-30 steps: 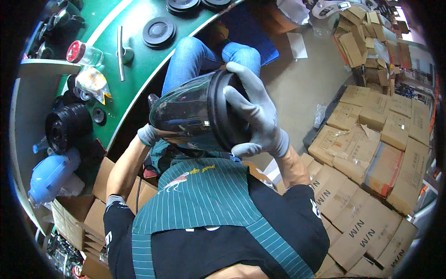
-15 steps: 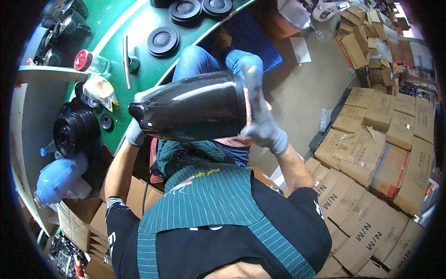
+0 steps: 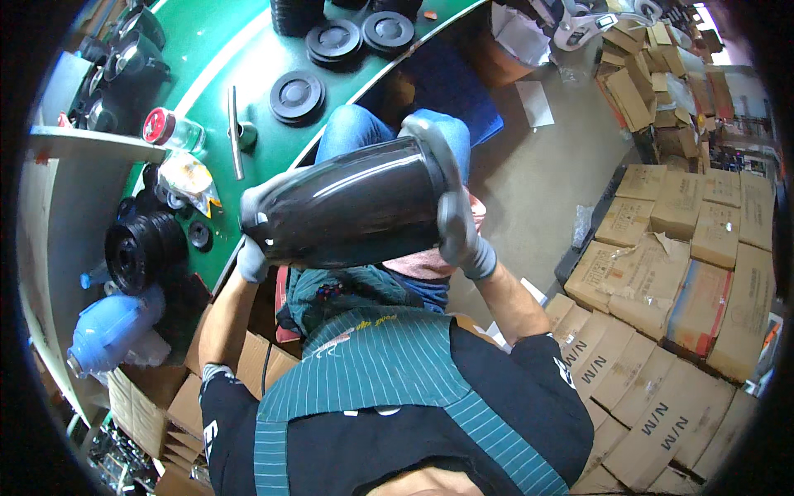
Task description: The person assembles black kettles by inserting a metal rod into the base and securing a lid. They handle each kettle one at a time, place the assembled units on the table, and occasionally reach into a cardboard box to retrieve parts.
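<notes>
Canister, glossy black and tapered, is found in front of the person, above or on the lap; whether it rests there cannot be told. Its long axis lies near level across the view, narrow end just below 9 o'clock, wide end just above 3 o'clock. Both hands are in contact with it, so neither is nearer. The left hand, in a grey glove, is closed around the narrow end; from this hand, the body extends toward 3 o'clock. The right hand, similarly gloved, is wrapped over the wide end with its palm across the rim; the body extends from it toward 9 o'clock. Part of each grip is hidden behind the canister. With the canister as clock centre, the edge of the green tabletop runs past from 9 to 1 o'clock. On that tabletop, a metal bar and a red-lidded jar stand toward 10 o'clock, and a black disc lies at 11 o'clock. The apron bounds the 6 o'clock side. Room to the side is noted over the floor at 3 o'clock, with cartons well apart beyond it.
</notes>
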{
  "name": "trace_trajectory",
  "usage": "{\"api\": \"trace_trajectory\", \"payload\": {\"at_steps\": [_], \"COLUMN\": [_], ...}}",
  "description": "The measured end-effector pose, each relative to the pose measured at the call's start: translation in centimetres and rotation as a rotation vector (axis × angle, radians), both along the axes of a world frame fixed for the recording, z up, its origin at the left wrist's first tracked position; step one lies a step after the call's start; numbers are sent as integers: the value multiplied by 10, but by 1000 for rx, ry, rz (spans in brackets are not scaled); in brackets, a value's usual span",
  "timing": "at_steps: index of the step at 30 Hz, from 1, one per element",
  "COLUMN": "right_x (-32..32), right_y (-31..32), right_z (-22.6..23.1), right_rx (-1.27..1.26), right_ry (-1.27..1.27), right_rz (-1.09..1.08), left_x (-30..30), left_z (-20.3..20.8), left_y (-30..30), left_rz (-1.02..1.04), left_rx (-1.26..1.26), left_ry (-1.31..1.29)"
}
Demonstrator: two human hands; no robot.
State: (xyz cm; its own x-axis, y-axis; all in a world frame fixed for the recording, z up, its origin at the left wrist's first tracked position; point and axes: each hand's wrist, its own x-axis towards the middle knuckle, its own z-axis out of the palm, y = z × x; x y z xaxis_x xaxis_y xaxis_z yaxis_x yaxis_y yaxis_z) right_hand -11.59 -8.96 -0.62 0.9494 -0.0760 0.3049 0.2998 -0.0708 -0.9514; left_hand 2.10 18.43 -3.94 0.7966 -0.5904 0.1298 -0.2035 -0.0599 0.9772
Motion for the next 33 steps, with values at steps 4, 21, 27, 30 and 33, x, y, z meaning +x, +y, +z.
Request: {"api": "trace_trajectory", "payload": {"at_steps": [4,21,27,30,33], "right_x": [5,-29,-28,-15,9], "right_y": [-12,-23,-6,-22,-50], "right_z": [11,-26,7,18,26], "right_rx": [377,46,244,230,218], "right_ry": [887,196,194,220,271], "right_rz": [23,8,-85,-119,-83], "left_x": [3,-1,-13,-20,-37], "left_z": [14,6,-48,-62,-68], "left_y": [9,-17,-8,-23,-54], "left_rz": [-170,-66,-17,142,311], "left_rx": [393,-11,-89,17,99], "left_ry": [-891,66,403,194,-67]}}
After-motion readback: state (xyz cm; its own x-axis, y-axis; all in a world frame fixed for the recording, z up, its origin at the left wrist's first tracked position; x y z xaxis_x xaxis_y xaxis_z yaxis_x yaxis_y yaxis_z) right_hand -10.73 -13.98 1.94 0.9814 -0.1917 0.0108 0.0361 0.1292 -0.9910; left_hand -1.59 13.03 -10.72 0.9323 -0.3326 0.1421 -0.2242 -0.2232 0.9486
